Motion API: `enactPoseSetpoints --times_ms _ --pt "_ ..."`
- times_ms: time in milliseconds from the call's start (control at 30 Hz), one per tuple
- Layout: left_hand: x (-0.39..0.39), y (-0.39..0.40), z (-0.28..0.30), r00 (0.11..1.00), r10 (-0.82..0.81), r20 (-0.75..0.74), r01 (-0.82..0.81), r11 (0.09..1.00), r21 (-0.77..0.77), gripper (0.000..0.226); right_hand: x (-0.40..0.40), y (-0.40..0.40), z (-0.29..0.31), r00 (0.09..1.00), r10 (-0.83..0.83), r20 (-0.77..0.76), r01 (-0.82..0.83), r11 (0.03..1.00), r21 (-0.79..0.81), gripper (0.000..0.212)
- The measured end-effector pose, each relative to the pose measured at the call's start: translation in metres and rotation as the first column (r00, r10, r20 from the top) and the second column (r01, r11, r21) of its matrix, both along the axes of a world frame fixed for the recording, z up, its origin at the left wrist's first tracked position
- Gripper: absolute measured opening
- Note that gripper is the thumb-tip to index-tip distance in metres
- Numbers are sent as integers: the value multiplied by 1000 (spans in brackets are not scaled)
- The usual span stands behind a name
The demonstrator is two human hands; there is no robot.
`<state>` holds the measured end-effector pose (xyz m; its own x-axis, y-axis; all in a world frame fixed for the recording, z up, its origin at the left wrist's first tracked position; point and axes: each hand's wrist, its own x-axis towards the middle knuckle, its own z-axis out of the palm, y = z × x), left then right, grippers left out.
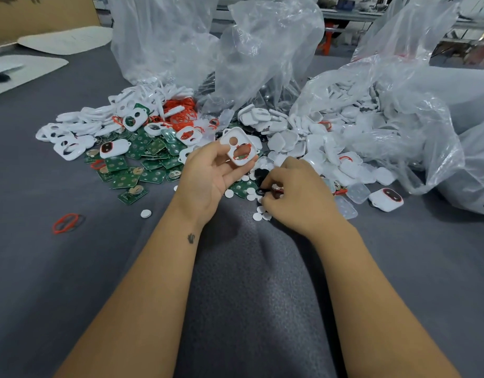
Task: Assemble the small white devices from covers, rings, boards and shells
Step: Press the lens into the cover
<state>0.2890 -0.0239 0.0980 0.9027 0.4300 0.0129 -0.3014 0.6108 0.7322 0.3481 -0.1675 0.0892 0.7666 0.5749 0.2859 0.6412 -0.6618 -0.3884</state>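
Holding white cover (238, 148) by its edges in left hand (205, 177) | right hand (295, 195) fingers pinching small black ring (262, 191) off desk (71, 268) | judging cover light, stiff, thin-walled; ring floppy, best pinched.

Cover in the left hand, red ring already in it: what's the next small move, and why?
Probably lift the black piece that the right hand is pinching on the cloth and bring it to the cover. The left hand holds the cover up, its openings still empty.
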Motion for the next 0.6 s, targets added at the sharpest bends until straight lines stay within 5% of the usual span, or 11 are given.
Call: enactPoseSetpoints --times_ms 333,467,600 --pt "0 -1 -1 1000 24 2 -24 961 277 13 -1 0 -11 988 19 155 -34 995 95 20" --pt "2 -3 -4 981 152 -123 -84 897 434 8 -5 3 -5 970 56 -237 97 802 589 20" --pt "5 -5 -6 967 191 -167 -99 891 443 10 -5 3 3 847 229 -481 276 583 764 25"
